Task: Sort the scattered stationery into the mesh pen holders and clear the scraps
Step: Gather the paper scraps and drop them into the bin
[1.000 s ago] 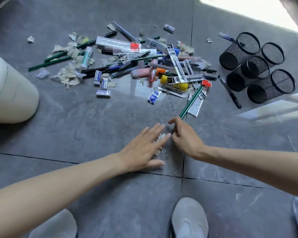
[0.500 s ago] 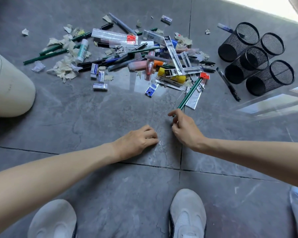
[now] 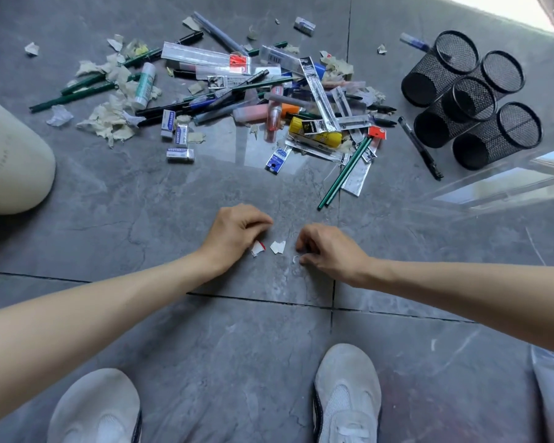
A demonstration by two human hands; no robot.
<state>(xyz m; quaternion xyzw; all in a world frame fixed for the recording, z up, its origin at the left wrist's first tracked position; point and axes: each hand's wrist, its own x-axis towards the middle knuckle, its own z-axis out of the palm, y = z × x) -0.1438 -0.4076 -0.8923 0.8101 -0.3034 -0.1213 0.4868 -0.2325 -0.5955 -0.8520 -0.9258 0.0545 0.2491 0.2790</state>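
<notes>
White scrap (image 3: 278, 247) lies on floor (image 3: 160, 225) midway between my left hand (image 3: 237, 231) and right hand (image 3: 330, 251); both curled, cannot tell if clamped.

Grey tile floor (image 3: 109, 219), grey shoes (image 3: 346, 388), cream tub (image 3: 10, 161), perhaps a bin

Stationery pile (image 3: 269, 100) upper centre, mesh pen holders (image 3: 470, 100) upper right, lying clustered on the floor (image 3: 141, 225).
Bin (image 3: 10, 161) at left edge; paper scraps (image 3: 278, 247) mid-frame between left hand (image 3: 234, 235) and right hand (image 3: 330, 251); two shoes (image 3: 347, 391) along the bottom, below the hands.
</notes>
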